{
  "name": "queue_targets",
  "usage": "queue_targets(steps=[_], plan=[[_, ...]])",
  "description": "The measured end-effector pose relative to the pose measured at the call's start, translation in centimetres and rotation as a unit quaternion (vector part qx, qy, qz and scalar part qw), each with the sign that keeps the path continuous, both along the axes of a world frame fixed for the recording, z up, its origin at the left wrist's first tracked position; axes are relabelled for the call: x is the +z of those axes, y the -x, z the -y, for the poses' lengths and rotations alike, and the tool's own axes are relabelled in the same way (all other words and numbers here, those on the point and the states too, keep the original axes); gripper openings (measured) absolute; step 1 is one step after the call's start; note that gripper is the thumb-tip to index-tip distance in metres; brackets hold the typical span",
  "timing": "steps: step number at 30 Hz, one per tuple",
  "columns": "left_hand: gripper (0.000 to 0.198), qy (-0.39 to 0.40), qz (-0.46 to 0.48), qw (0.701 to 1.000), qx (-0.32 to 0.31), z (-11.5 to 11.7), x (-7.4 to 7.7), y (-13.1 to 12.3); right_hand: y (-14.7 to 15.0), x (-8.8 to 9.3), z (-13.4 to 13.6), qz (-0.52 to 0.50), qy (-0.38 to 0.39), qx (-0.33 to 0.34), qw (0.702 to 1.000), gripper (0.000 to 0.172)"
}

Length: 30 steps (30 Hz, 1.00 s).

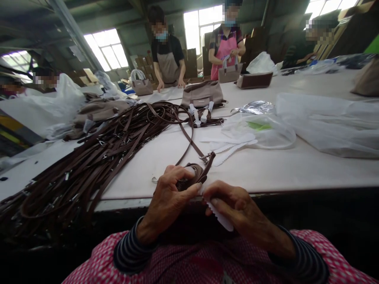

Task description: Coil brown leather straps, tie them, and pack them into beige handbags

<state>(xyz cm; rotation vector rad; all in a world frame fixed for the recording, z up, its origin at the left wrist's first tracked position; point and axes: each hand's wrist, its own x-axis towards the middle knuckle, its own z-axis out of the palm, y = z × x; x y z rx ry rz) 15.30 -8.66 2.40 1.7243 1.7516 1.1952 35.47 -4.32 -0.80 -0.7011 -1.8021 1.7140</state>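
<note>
My left hand (170, 197) is closed around a coiled brown strap (197, 171) at the table's front edge. The strap's buckled end sticks up to the right of the coil, and a length of it runs back toward the big pile. A white strip with a toothed edge (222, 219) is pinched in my right hand (233, 201), its rounded end pointing down toward my lap. The strip's other end meets the coil between my two hands, partly hidden by fingers. Beyond the coil, several loose white toothed strips (233, 146) lie on the table.
A large heap of brown straps (118, 150) hangs over the table's front left. Behind the coil are a taupe handbag (203, 94) and wrapped coils (201, 116). Clear plastic bags (328, 126) lie at right. Co-workers (167, 59) stand across the table (266, 169).
</note>
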Motion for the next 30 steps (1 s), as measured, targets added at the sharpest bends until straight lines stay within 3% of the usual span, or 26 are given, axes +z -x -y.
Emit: queue_targets(steps=[6, 11, 15, 20, 25, 30], plan=[[0.008, -0.036, -0.250, 0.967, -0.008, 0.6, -2.2, -0.1, -0.2, -0.4, -0.5, 0.020, -0.093, 0.071, 0.993, 0.030], [0.005, -0.030, -0.358, 0.932, -0.036, 0.7, -1.5, -0.4, -0.1, -0.5, -0.5, 0.018, -0.149, 0.079, 0.985, 0.038], [0.017, -0.001, -0.323, 0.943, -0.074, 0.3, -0.9, -0.3, 0.0, -0.6, -0.2, 0.016, -0.152, 0.063, 0.986, 0.025], [0.012, 0.003, -0.273, 0.960, -0.064, 0.2, -1.6, -0.1, 1.6, -0.3, -0.4, 0.002, -0.250, -0.038, 0.968, 0.024], [0.007, 0.002, -0.253, 0.964, -0.086, 0.4, -1.9, 0.5, 3.1, -0.8, -1.0, 0.022, -0.103, -0.091, 0.990, 0.030], [0.008, 0.002, -0.236, 0.966, -0.102, 0.4, -1.9, 0.8, 3.4, -0.8, -1.4, 0.044, -0.105, -0.098, 0.989, 0.032]])
